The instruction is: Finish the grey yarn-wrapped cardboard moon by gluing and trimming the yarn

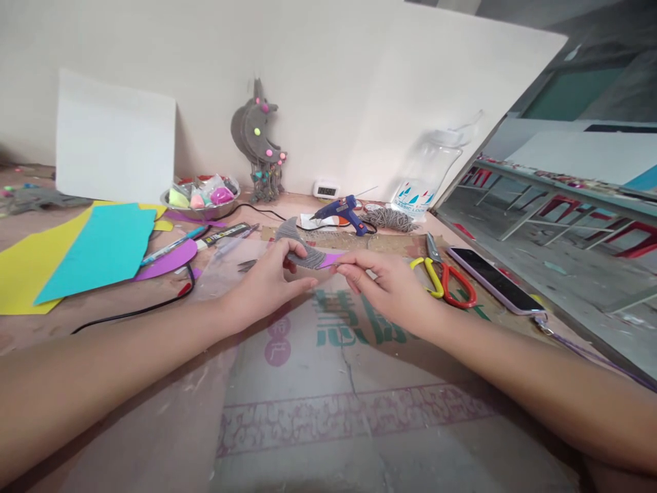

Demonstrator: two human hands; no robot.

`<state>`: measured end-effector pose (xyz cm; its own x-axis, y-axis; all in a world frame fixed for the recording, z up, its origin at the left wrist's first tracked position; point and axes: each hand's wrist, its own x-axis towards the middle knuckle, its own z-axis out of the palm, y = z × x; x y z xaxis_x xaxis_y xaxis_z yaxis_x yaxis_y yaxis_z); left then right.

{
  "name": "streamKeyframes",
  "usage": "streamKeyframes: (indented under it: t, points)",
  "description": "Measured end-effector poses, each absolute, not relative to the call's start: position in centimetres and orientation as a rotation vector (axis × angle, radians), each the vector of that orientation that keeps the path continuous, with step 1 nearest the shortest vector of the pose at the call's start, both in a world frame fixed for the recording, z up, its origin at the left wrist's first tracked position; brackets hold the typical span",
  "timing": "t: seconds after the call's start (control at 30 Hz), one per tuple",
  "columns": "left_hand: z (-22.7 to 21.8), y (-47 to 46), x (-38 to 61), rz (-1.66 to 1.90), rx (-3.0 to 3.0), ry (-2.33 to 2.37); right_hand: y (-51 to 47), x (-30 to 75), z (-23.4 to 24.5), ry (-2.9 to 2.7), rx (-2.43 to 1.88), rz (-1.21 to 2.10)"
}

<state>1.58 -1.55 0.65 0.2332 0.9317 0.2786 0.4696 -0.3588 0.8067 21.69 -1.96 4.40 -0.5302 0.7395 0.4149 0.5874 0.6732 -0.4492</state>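
Observation:
Both my hands meet over the middle of the table on a crescent-shaped piece [302,250], purple foam partly wrapped in grey yarn. My left hand [269,281] pinches the yarn-covered part between thumb and fingers. My right hand [384,284] pinches the bare purple tip with its fingertips pressed together. The piece is held just above a flattened cardboard sheet [328,383] with green and purple print.
A blue glue gun [343,212] and a bundle of grey yarn [387,219] lie behind my hands. Scissors [444,274] and a phone [493,277] sit to the right. Teal and yellow foam sheets [97,250], pens and a bowl of coloured bits [200,198] are on the left. A finished crescent [256,137] leans on the wall.

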Motion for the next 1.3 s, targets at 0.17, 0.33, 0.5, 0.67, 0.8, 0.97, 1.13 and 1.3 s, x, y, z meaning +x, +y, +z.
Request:
streamKeyframes:
  t: [0.17,0.33,0.5,0.67,0.8,0.97,1.13,1.3]
  points:
    - [1.3,-2.0,1.6,1.095,2.014,1.294,-1.3,22.1,4.6,-2.19,-1.062,0.451]
    - [1.4,-2.0,1.4,1.144,2.124,1.29,-0.8,22.6,4.3,-2.124,-1.081,0.54]
    - [1.7,-2.4,1.4,1.149,2.136,1.317,-0.1,23.4,3.9,-2.139,-1.187,0.773]
    - [2.2,-2.6,1.5,1.135,2.117,1.375,1.5,24.3,3.4,-2.2,-1.156,1.082]
    - [2.2,-2.7,1.4,1.133,2.157,1.368,2.0,24.5,3.2,-2.158,-1.189,1.135]
    - [2.2,-2.8,1.4,1.087,2.176,1.311,1.6,24.3,3.2,-2.155,-1.233,0.963]
    - [2.4,-3.0,1.5,1.07,2.124,1.299,1.6,24.3,2.9,-2.216,-1.193,0.806]
    - [3.1,-3.3,1.7,1.073,2.111,1.268,1.7,24.2,2.7,-2.192,-1.205,0.763]
